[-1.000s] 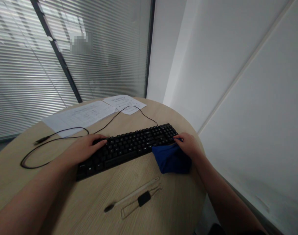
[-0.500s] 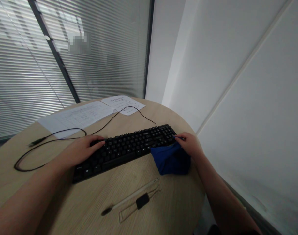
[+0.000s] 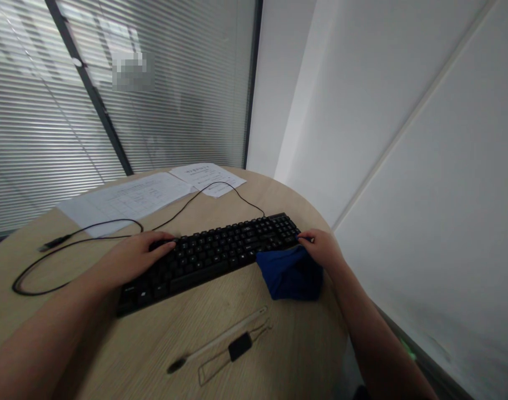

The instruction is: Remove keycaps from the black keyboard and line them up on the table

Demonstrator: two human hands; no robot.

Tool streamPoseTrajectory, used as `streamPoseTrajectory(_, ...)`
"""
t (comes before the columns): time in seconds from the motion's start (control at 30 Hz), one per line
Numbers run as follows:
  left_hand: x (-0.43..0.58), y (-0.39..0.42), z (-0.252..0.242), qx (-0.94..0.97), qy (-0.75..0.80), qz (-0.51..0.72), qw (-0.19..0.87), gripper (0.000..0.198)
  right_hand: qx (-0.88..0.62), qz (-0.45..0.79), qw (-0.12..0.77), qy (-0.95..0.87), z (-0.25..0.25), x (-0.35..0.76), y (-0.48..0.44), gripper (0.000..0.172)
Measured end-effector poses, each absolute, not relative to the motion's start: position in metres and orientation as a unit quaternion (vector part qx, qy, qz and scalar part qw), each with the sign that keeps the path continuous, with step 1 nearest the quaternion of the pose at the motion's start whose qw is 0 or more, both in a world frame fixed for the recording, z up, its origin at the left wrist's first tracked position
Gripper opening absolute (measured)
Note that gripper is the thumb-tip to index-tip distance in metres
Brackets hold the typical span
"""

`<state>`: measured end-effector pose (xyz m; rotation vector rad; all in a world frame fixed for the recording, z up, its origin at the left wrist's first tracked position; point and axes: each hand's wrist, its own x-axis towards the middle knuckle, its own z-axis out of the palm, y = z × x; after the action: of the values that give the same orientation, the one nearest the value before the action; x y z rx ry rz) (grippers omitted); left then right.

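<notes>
A black keyboard point(image 3: 220, 250) lies at a slant across the round wooden table. My left hand point(image 3: 143, 253) holds its left part, the thumb over the keys and the other fingers by the back edge. At the right end of the keyboard, my right hand point(image 3: 318, 244) pinches a blue cloth point(image 3: 293, 275) that spreads from the keys' front edge onto the table. In front of the keyboard lie a thin brush point(image 3: 218, 340) with a pale handle and dark tip, and a wire keycap puller point(image 3: 239, 346) with a black grip.
Printed papers point(image 3: 129, 197) lie at the back of the table point(image 3: 295, 339). The keyboard's cable point(image 3: 26, 272) loops over them and round to the left, ending in a USB plug point(image 3: 56, 243). A white wall point(image 3: 404, 128) stands close on the right, blinds point(image 3: 187, 100) behind.
The view has shifted slightly, so the table things appear a little further left. Both hands keep nearly the same places on the keyboard and cloth.
</notes>
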<state>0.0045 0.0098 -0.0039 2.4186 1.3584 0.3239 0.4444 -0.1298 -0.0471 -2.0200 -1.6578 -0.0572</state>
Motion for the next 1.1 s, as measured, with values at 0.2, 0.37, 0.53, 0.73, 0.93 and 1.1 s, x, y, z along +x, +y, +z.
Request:
streamPoseTrajectory(0.2,0.004,0.012,-0.005,0.85,0.482,0.118,0.176,0.05,-0.736,-0.034,0.273,-0.619,-0.047,0.438,-0.128,0.019)
streamPoseTrajectory(0.37,0.004,0.011,-0.005,0.85,0.483,0.105,0.179,0.052,-0.737,-0.017,0.272,-0.619,-0.048,0.439,-0.128,0.019)
streamPoseTrajectory(0.53,0.004,0.011,-0.005,0.851,0.481,0.112,0.179,0.053,-0.764,-0.028,0.298,-0.571,-0.05,0.449,-0.129,0.022)
streamPoseTrajectory(0.73,0.002,0.017,-0.011,0.85,0.483,0.119,0.171,0.053,-0.779,-0.006,0.278,-0.561,-0.054,0.456,-0.12,0.026)
streamPoseTrajectory(0.93,0.001,0.017,-0.011,0.854,0.476,0.118,0.173,0.055,-0.793,0.0,0.242,-0.558,-0.051,0.455,-0.126,0.025)
streamPoseTrajectory(1.1,0.002,0.014,-0.01,0.854,0.475,0.114,0.176,0.052,-0.802,-0.001,0.251,-0.542,-0.05,0.454,-0.131,0.024)
